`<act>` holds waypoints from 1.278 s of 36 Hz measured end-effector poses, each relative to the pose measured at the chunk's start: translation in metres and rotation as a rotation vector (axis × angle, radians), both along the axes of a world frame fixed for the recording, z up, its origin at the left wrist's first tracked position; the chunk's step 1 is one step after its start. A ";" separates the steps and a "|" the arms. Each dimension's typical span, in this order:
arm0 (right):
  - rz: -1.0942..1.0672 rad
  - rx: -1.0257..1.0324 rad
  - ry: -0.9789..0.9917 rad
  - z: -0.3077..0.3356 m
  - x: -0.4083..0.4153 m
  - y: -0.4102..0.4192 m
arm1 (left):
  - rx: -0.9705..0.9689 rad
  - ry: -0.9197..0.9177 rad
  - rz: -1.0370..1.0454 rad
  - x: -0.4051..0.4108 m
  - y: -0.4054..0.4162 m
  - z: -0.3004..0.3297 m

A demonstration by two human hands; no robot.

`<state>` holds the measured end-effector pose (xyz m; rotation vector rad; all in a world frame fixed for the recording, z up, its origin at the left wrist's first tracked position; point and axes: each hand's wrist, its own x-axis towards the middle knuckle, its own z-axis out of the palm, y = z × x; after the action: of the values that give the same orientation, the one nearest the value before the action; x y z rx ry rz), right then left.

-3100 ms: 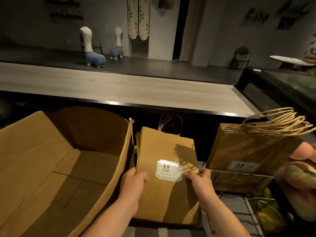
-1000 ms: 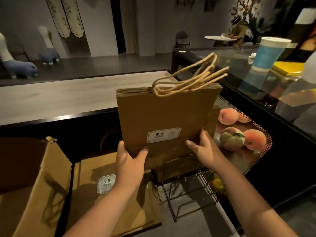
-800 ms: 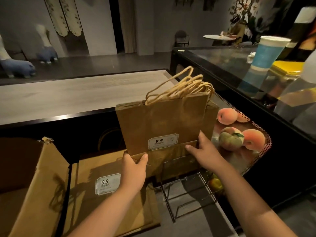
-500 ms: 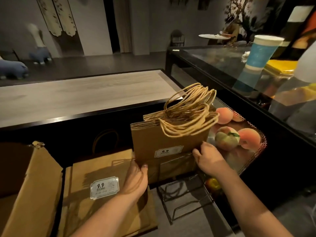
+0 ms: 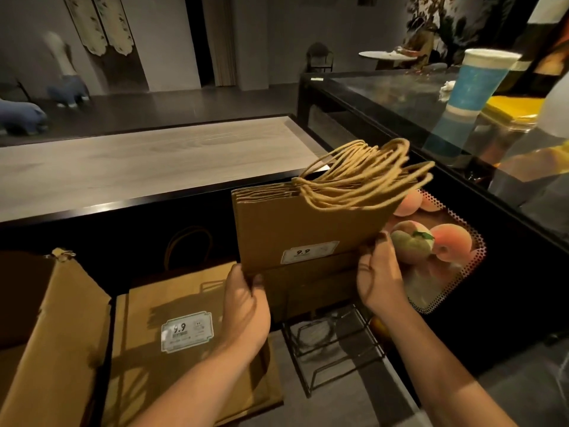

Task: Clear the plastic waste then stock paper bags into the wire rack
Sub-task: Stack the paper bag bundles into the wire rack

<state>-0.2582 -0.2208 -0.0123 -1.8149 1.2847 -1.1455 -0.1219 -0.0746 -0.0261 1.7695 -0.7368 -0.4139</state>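
Both hands on a bundle of paper bags (image 5: 308, 229), held upright over the wire rack (image 5: 335, 343). Left hand (image 5: 246, 306) pinches the lower left corner, fingers curled round the edge; right hand (image 5: 380, 278) clasps the lower right edge. Bundle bottom looks to be at or in the rack's rear slot; contact hidden, can't confirm.

Risks, our judgement:
- bags fan out at the top, so loose ones could slip or miss the slot.
- twine handles (image 5: 363, 177) flop toward the tray of peaches (image 5: 431, 245) just beside; they could snag.
- rack is light wire and may tip if loaded one-sided.

More bags lie flat (image 5: 184, 331) at left w/ cardboard box (image 5: 52, 334).
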 end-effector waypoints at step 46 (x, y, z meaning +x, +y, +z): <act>0.191 -0.108 0.197 0.002 0.003 0.057 | 0.029 0.359 -0.210 -0.022 -0.019 0.020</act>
<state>-0.2551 -0.1633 -0.0098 -2.1248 1.1441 -0.9674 -0.1443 -0.0938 -0.0065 1.5895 -0.6608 -0.8627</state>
